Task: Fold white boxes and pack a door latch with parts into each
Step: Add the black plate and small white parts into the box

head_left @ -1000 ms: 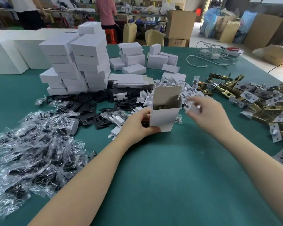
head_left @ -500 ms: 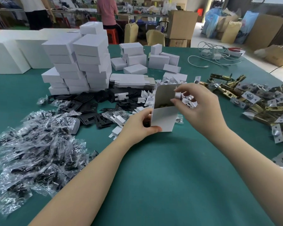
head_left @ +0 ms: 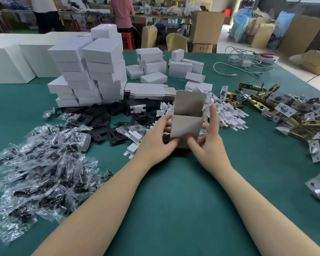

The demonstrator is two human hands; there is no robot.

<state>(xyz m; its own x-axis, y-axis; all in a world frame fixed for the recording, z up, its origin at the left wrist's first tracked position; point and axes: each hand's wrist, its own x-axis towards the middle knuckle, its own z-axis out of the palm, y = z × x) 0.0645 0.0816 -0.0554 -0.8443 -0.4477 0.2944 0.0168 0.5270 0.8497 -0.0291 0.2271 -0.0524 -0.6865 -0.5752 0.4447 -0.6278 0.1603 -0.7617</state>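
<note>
Head view: one open white box [head_left: 187,129] stands upright on the green table [head_left: 174,200], near the middle, between both hands.
Box look: plain matte white card outside, grey-brown card inside; its top flap stands up behind the mouth, and the contents are hidden from this angle.
Left hand [head_left: 156,140]: fingers curled round the box's left side, thumb pressed on the lower front face.
Right hand [head_left: 208,139]: thumb on the lower front face, fingers reaching up along the right side, gripping the box.
Door latches [head_left: 288,115]: heap of brassy metal tubes with flat silvery faceplates, on the right of the table, well apart from the box.
White inserts [head_left: 227,115]: small die-cut card pieces with tabs, piled just behind and right of the box.
Black plates [head_left: 100,122]: flat dark rectangles with cut-out windows, spread left of the box.
Plastic bags [head_left: 39,169]: crinkled clear packets holding dark small parts, heaped on the left.
Closed boxes [head_left: 89,67]: same smooth white card, stacked high at the rear left.
Flat blanks [head_left: 148,91]: unfolded card sheets stacked behind the box.
Cable [head_left: 244,65]: white, loosely coiled at the far right edge.
</note>
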